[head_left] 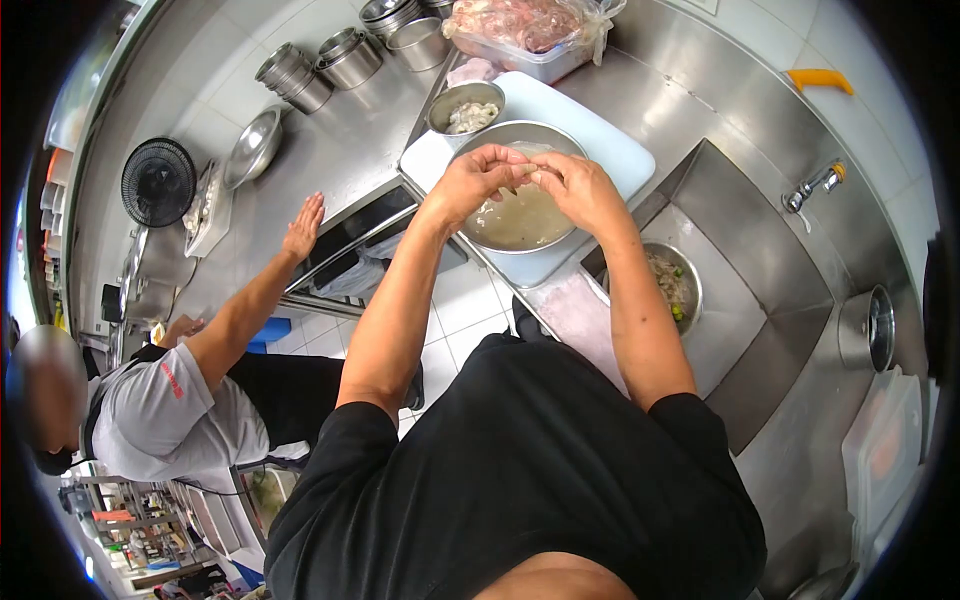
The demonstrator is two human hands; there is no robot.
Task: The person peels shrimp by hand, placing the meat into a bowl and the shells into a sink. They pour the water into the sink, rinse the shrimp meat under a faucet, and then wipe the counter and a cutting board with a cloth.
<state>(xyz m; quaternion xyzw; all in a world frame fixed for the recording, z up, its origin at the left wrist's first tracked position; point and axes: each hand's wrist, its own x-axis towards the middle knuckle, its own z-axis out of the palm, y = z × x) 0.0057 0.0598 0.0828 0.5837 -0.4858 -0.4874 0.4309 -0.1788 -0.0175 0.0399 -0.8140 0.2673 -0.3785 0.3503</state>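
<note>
Both my hands meet above a large metal bowl (520, 222) of cloudy liquid. The fingers of my left hand (478, 183) are pinched together, and those of my right hand (578, 190) close in from the other side. Between the fingertips is a small pale-brown piece, too small to name. The bowl stands on a light blue board (615, 150). Beside it, at the upper left, a smaller metal bowl (438, 112) holds whitish pieces, perhaps peeled shrimp.
A co-worker (180, 410) stands at the left, one arm reaching over the counter (290, 165). A sink (740, 260) with a bowl of scraps (690, 290) lies right. Bagged meat (525, 25) sits behind the board. A pink cloth (578, 318) hangs near the front edge.
</note>
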